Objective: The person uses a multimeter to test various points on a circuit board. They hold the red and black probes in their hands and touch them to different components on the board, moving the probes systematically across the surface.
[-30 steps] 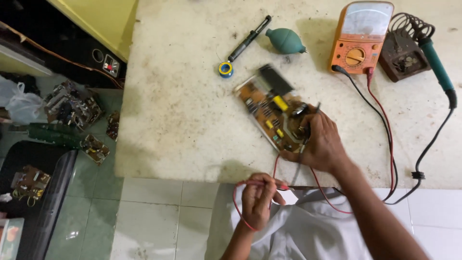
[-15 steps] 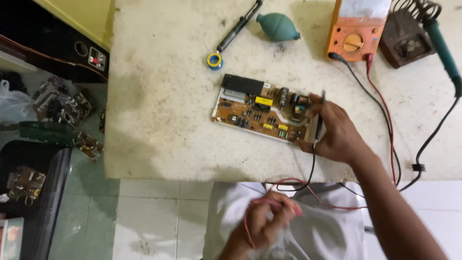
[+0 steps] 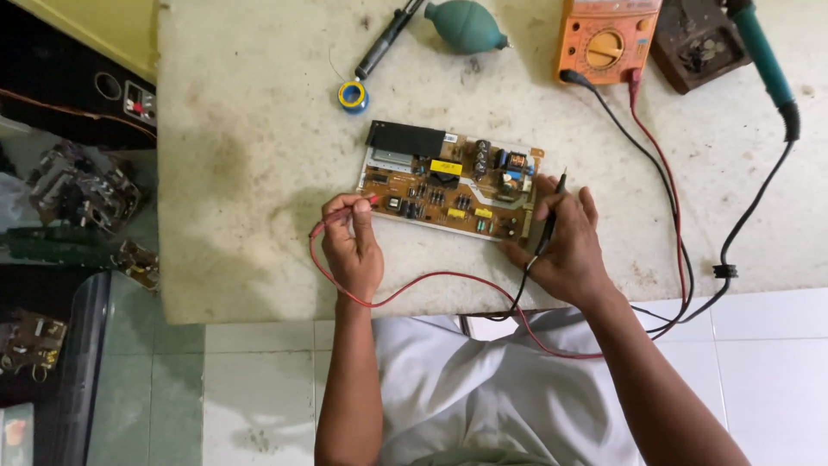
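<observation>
Worktable (image 3: 241, 173): circuit board (image 3: 448, 181) btwn probe-holding hands.

I am seeing a brown circuit board (image 3: 448, 183) with yellow and black parts, an orange multimeter (image 3: 604, 39), red and black leads, a teal blower bulb (image 3: 466, 26), a speckled beige table (image 3: 250, 173).

even soft daylight, sharp, faint shadows
</observation>
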